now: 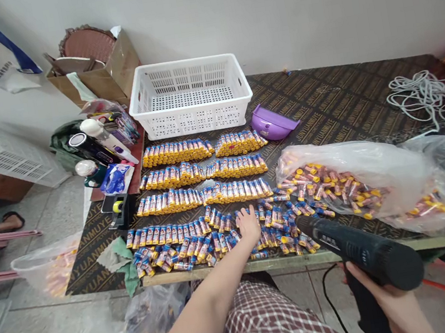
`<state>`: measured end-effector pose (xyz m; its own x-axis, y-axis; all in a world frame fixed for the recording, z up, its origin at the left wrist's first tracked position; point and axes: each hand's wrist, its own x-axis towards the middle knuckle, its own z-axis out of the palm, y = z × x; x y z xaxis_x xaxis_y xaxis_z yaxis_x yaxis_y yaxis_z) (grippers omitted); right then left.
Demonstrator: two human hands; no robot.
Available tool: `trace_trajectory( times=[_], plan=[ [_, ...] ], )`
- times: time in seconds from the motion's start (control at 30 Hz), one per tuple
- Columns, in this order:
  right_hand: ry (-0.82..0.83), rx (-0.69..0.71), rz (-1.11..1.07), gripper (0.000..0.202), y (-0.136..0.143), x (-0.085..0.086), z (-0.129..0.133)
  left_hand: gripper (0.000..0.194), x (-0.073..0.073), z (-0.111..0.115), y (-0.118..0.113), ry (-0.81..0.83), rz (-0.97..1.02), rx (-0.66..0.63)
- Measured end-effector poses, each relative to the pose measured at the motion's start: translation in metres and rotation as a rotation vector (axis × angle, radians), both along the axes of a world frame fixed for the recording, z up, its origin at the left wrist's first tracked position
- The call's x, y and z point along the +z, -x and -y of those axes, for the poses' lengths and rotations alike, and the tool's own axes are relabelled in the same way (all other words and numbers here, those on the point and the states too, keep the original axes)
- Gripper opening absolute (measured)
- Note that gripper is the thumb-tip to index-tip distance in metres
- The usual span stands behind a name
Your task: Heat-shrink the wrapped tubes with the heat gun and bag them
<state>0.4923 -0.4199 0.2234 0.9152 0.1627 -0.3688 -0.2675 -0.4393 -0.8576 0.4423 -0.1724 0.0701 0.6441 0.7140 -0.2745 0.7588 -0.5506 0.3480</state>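
My right hand (384,293) is wrapped round the grip of a black heat gun (353,247), its nozzle pointing left toward the tubes. My left hand (249,225) reaches down over small tubes with blue and yellow ends (193,250); its fingers are apart and touch the tubes. These loose tubes lie along the front edge, some lined up upright. Behind them, more tubes stand packed in rows (202,196). On the right, a clear plastic bag (339,156) lies on its side, with pinkish, yellow-capped tubes (335,185) spilling out.
A white plastic basket (198,119) stands at the back of the dark table (329,93), with a purple scoop (272,123) beside it. A tape dispenser (118,208) and bottles (98,131) are at left, coiled white cord (422,95) at right. Another person's foot (10,221) shows far left.
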Motion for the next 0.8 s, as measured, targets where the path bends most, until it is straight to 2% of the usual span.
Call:
trace_trajectory(
  times=[0.1,0.2,0.3,0.4,0.53,0.7,0.8],
  plan=[
    [-0.058,-0.077,-0.123,0.043,0.001,0.002,0.003,0.067,-0.003,0.003,-0.003,0.078,0.052,-0.047],
    [-0.06,-0.101,-0.165,0.042,0.004,0.002,-0.003,0.07,0.0,-0.004,0.0,0.145,0.062,-0.046],
    [-0.06,-0.064,-0.195,0.043,0.007,-0.001,-0.016,0.065,0.009,-0.015,0.008,0.174,0.088,0.001],
    [-0.054,0.055,-0.195,0.04,0.009,-0.003,-0.033,0.061,0.019,-0.026,0.023,0.214,0.154,0.032],
    [-0.062,0.189,-0.155,0.035,0.016,0.0,-0.055,0.044,0.032,-0.039,0.058,0.186,0.29,0.073],
    [-0.076,0.263,-0.117,0.036,0.026,0.008,-0.073,0.029,0.048,-0.055,0.12,0.149,0.406,0.162],
    [-0.042,0.368,-0.126,0.034,0.025,0.008,-0.078,0.025,0.056,-0.06,0.153,0.126,0.428,0.245]
  ],
)
